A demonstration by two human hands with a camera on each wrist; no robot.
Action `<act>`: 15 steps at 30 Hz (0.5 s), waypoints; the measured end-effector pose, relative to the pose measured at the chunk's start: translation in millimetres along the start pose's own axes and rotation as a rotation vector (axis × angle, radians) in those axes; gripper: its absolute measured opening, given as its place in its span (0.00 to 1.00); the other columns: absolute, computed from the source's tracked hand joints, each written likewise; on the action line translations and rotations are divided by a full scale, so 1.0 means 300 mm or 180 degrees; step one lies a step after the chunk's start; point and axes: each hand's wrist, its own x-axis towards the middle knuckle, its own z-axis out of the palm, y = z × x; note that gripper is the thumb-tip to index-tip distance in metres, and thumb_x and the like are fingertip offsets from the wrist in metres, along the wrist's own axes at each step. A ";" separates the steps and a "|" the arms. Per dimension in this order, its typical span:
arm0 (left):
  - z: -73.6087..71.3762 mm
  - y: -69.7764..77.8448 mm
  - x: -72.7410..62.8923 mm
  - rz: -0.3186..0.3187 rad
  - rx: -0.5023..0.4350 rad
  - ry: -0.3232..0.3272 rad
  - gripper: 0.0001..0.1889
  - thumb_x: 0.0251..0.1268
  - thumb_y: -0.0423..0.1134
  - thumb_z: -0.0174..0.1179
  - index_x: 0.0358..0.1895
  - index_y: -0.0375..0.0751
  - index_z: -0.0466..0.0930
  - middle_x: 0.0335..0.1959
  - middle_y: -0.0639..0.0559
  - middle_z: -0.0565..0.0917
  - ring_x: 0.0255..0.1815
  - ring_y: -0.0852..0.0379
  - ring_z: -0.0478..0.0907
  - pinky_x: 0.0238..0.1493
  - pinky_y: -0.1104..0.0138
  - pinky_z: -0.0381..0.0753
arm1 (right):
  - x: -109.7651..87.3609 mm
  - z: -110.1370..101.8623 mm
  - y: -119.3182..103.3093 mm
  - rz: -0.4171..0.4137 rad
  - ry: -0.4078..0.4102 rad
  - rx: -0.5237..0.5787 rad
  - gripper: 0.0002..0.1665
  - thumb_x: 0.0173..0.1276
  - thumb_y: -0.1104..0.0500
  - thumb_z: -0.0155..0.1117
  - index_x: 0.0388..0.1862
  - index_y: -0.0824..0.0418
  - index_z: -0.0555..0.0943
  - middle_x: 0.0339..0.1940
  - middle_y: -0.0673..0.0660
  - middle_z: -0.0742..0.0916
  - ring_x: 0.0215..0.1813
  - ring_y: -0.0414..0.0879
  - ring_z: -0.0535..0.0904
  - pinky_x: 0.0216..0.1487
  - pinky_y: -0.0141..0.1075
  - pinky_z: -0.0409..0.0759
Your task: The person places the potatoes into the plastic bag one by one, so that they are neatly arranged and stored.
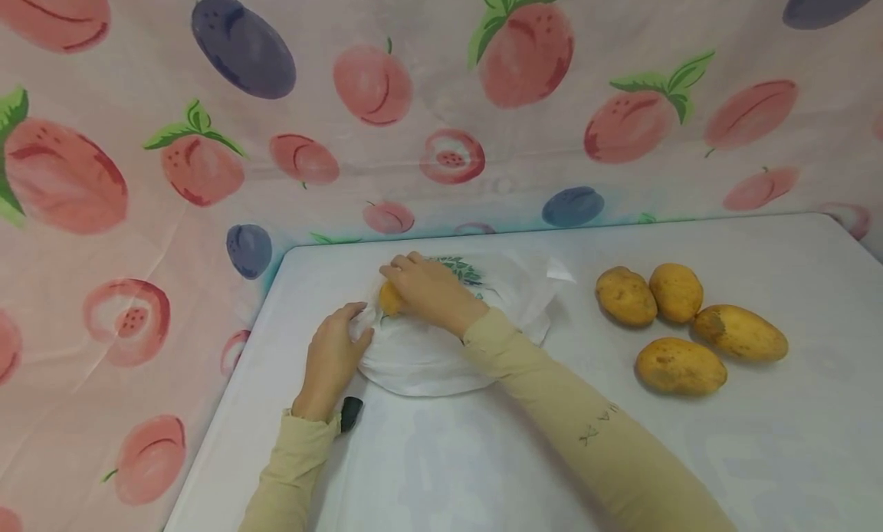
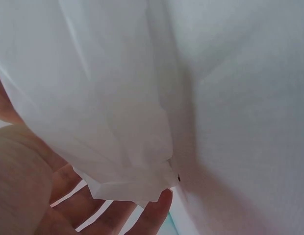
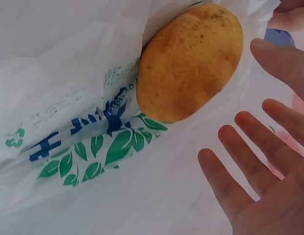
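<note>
A white plastic bag [image 1: 441,363] with green leaf print lies flattened on the table. My left hand [image 1: 334,356] holds the bag's left edge; in the left wrist view its fingers [image 2: 154,213] spread behind the thin plastic. At the bag's mouth is a yellow potato [image 3: 191,63], with plastic around and beneath it. My right hand [image 1: 431,290] reaches across the bag and partly covers that potato in the head view. Seen from the right wrist, the fingers [image 3: 255,152] are straight and spread beside the potato, with a gap between.
Several more potatoes [image 1: 679,367] lie grouped on the right side of the white table [image 1: 552,471]. A fruit-patterned curtain [image 1: 414,26] hangs along the back and left edges. A small dark object [image 1: 351,414] sits against the left wrist.
</note>
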 end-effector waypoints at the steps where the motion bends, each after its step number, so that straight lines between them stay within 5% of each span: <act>1: 0.001 0.000 0.001 -0.0006 -0.0002 -0.0006 0.24 0.66 0.35 0.64 0.65 0.36 0.74 0.64 0.38 0.78 0.66 0.38 0.73 0.65 0.45 0.72 | -0.005 -0.003 0.002 -0.0005 0.0016 -0.0001 0.32 0.67 0.54 0.69 0.68 0.61 0.74 0.62 0.58 0.81 0.64 0.53 0.76 0.65 0.42 0.77; 15: -0.001 -0.006 0.001 0.0008 -0.0005 -0.0015 0.24 0.66 0.36 0.63 0.65 0.37 0.74 0.63 0.39 0.78 0.66 0.38 0.73 0.65 0.45 0.72 | -0.090 -0.063 0.012 0.0029 0.0104 0.0164 0.34 0.65 0.54 0.72 0.68 0.60 0.74 0.65 0.57 0.80 0.66 0.54 0.74 0.65 0.46 0.76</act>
